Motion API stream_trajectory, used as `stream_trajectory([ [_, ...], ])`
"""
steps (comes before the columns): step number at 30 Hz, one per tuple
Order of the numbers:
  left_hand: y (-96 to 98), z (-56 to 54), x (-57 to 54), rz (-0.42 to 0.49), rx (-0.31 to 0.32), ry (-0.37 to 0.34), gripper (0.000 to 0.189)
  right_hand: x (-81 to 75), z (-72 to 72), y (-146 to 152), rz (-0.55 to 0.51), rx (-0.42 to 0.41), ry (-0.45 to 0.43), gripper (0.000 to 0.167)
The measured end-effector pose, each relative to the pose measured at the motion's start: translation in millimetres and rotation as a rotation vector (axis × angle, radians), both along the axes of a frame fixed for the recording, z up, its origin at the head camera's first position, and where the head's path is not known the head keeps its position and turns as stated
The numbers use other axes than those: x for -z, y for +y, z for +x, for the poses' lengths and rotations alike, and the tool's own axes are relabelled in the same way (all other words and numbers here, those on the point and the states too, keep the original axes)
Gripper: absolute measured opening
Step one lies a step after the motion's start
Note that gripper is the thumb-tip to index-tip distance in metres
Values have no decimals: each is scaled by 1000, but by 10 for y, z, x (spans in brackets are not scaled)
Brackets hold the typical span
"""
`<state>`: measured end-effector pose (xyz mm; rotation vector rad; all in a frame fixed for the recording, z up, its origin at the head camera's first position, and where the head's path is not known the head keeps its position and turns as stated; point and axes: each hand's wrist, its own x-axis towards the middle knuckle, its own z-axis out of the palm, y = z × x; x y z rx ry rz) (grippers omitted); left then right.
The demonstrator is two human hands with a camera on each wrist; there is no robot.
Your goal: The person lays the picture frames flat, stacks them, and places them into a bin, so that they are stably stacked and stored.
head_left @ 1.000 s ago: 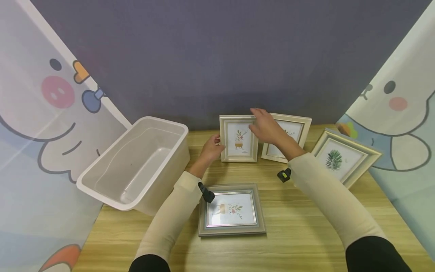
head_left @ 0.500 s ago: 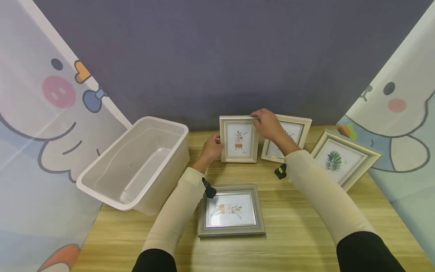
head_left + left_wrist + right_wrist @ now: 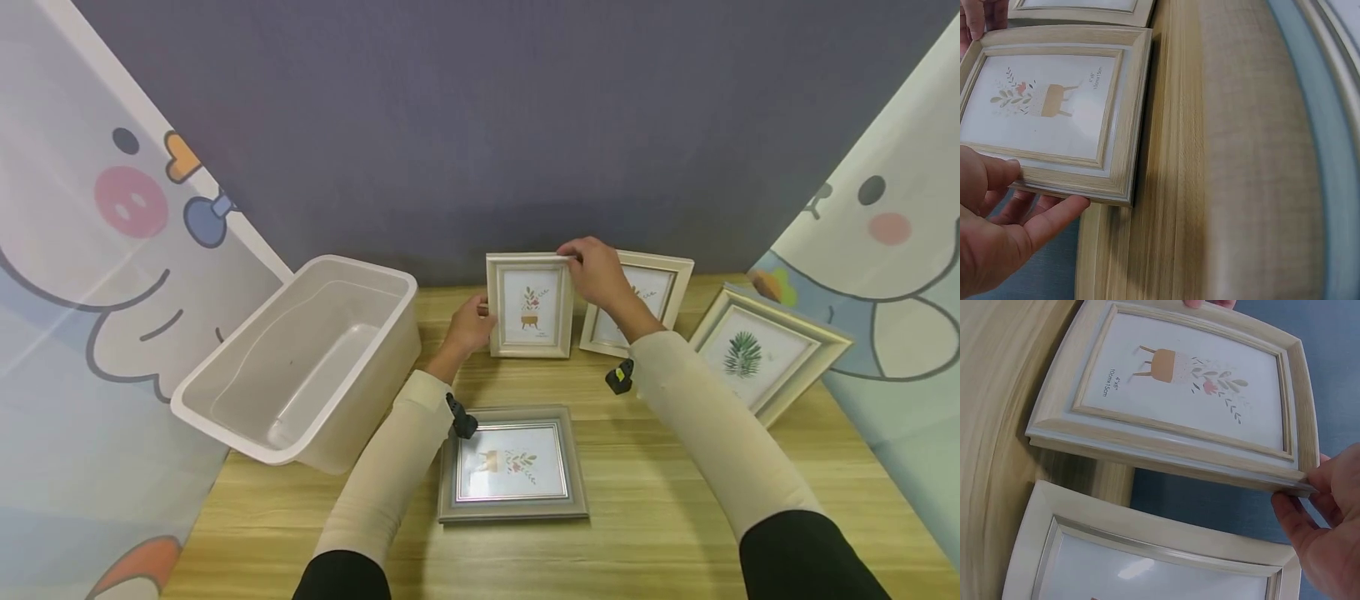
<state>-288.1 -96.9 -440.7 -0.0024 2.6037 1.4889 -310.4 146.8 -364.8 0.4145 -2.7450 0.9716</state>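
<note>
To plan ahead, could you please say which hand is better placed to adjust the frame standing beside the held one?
Probably the right hand: it pinches the held frame at the corner nearest the neighbouring frame; the left hand grips the opposite edge.

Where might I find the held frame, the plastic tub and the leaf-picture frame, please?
Held frame (image 3: 1184, 387): right wrist view, middle of its picture.
Plastic tub (image 3: 371, 385): head view, outer side wall.
Leaf-picture frame (image 3: 743, 356): head view, its printed leaf.

A light, wood-grained tabletop (image 3: 645, 533) stretches towards a dark grey far wall (image 3: 480, 125), flanked by a pale left panel (image 3: 60, 400) and a pale right panel (image 3: 915, 433), both printed with cartoon animals (the left one pink-snouted).
</note>
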Motion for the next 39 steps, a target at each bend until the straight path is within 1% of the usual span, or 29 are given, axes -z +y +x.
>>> stream_trajectory([
  [9,-11,14,-34,13,-3,6,51,-49,32,-38,-24,10,13,30],
  [13,-20,34,-46,44,-3,-4,50,-59,51,-45,-26,11,7,31],
  [15,-23,46,-57,56,6,-9,49,-70,71,-39,-31,15,6,31],
  [21,-42,76,-145,34,39,12,47,-129,116,-21,-28,14,46,29],
  [25,-69,82,-214,46,41,30,47,-180,132,-27,-29,7,80,28],
  [29,-84,84,-255,64,46,32,48,-222,154,-29,-37,9,83,28],
  [33,-101,107,-277,36,54,45,48,-249,198,-15,-37,-1,75,29],
  [39,-170,154,-293,-62,66,108,48,-268,285,23,-35,-48,57,28],
])
